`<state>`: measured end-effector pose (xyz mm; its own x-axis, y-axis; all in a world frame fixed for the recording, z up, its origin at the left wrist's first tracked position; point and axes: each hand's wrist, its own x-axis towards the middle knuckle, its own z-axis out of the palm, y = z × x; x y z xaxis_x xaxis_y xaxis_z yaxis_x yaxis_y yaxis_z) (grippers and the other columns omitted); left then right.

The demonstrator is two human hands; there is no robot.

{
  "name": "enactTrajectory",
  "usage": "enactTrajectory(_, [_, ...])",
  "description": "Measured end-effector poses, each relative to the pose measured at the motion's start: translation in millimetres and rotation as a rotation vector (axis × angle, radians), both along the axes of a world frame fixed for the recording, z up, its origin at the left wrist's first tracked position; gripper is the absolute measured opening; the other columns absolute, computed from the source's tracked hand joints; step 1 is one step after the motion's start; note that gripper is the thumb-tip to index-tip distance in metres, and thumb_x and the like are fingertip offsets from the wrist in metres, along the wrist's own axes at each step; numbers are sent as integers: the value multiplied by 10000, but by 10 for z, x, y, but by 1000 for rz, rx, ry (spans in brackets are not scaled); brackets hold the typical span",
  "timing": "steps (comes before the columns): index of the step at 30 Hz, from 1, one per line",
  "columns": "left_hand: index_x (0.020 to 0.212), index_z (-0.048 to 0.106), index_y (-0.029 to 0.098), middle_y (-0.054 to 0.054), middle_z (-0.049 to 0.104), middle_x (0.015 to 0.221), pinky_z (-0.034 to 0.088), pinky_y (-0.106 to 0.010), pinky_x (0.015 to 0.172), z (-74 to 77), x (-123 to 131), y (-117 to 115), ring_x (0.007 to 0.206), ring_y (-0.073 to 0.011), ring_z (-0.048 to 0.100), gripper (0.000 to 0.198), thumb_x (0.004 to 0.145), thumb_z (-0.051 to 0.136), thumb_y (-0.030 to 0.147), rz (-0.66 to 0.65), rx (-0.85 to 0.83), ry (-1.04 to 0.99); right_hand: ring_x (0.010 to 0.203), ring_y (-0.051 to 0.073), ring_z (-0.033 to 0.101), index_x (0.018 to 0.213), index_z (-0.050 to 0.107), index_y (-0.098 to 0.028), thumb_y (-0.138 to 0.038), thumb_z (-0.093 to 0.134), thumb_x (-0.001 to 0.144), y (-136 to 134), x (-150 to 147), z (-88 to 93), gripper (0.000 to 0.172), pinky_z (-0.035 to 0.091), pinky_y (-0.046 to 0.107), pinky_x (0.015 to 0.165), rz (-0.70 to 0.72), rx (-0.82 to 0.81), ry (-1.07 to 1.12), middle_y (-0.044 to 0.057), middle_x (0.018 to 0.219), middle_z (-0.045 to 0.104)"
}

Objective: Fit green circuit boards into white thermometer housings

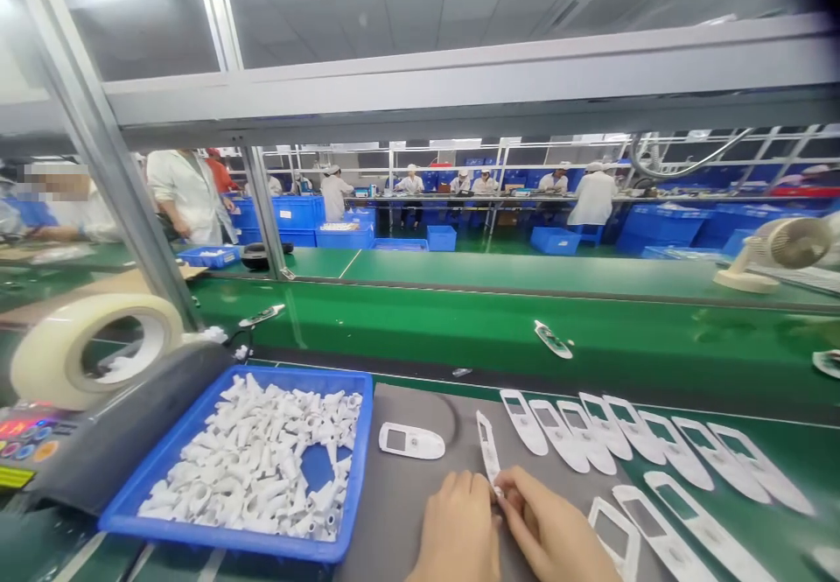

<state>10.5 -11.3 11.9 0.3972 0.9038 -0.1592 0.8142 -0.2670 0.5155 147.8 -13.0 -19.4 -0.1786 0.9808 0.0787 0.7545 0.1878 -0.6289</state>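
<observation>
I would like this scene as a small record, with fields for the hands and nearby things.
right hand: pinching a narrow white plastic piece
left hand: next to the right hand, grip unclear
work surface: grey mat
nearby: white plastic faceplates; blue tray of small white plastic parts; tape roll
beyond: green conveyor belt; workers in white coats

Two hands [456, 529], one blue tray [295, 375], one tape roll [59, 363].

Head-worn cam faces fwd & down; close above hands [459, 534] on grey mat [407, 494].
</observation>
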Motion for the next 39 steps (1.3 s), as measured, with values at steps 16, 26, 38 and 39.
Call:
enactTrajectory(16, [899,511,180,-54,560,969,387,-322,713,22,15,-2,901,-222,486,232,770,318,170,-7,30,20,542,140,521,702,410,-223,-240,378,774,37,6,93,81,322,219,502,-1,-58,-2,-30,590,554])
enactTrajectory(26, [913,520,185,-61,564,991,373,-281,717,74,28,7,914,-205,485,246,767,325,152,9,21,25,523,131,501,736,418,-222,-214,378,774,30,15,83,56,303,215,493,24,-38,29,-40,580,543])
enactTrajectory(38, [913,518,186,-63,567,977,390,-320,727,17,40,53,914,-223,489,238,735,361,167,11,-23,47,560,145,519,768,430,-232,-202,337,780,15,34,75,98,332,225,520,47,-36,47,-24,626,551])
enactTrajectory(39, [920,518,184,-62,566,982,392,-331,737,24,39,54,918,-226,488,245,730,364,168,11,-26,38,561,147,519,766,426,-233,-201,333,780,19,37,61,100,330,227,518,47,-43,34,-22,627,548])
